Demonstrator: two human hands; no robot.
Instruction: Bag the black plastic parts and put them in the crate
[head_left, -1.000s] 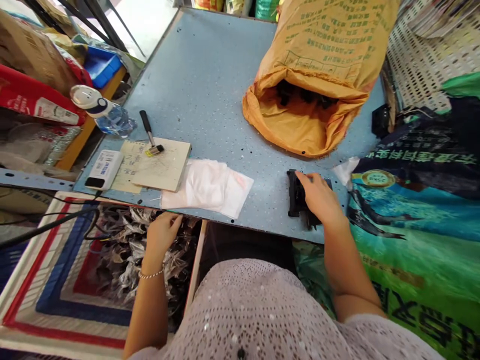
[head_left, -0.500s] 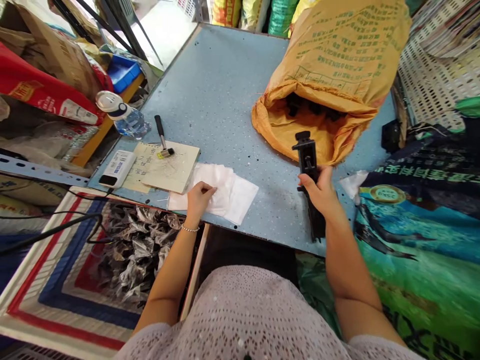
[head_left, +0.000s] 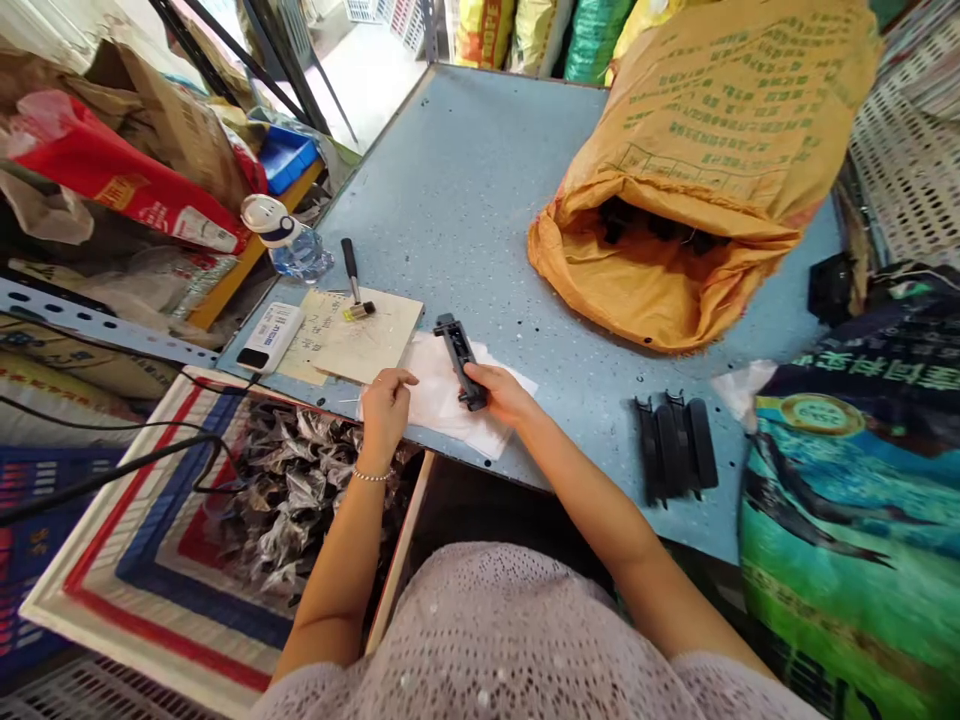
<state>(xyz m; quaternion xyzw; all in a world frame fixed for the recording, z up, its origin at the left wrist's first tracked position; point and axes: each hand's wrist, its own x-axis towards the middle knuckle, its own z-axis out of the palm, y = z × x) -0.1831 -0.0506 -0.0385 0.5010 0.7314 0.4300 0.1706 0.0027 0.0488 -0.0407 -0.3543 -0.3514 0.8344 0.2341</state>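
Note:
In the head view, my right hand (head_left: 504, 395) grips the lower end of a long black plastic bracket (head_left: 456, 350), which looks like a clamp. It is held above a stack of thin white plastic bags (head_left: 435, 385). My left hand (head_left: 386, 410), with a beaded bracelet at the wrist, is at the left edge of the bags. Its fingers are curled, and what they hold, if anything, is hidden. Several similar black brackets (head_left: 675, 450) lie side by side near the table's right front edge.
An orange woven sack (head_left: 720, 130) with dark pieces inside lies open on the blue table (head_left: 480, 200). A small hammer (head_left: 352, 275) rests on a board (head_left: 382, 335) near a white device (head_left: 270, 337) and a bottle (head_left: 289, 240). Below left, a crate (head_left: 97, 570) holds bagged pieces.
My right hand has moved left from beside the sack, bringing a black bracket over the bags. Several brackets now lie where it was. My left hand has shifted slightly on the bags.

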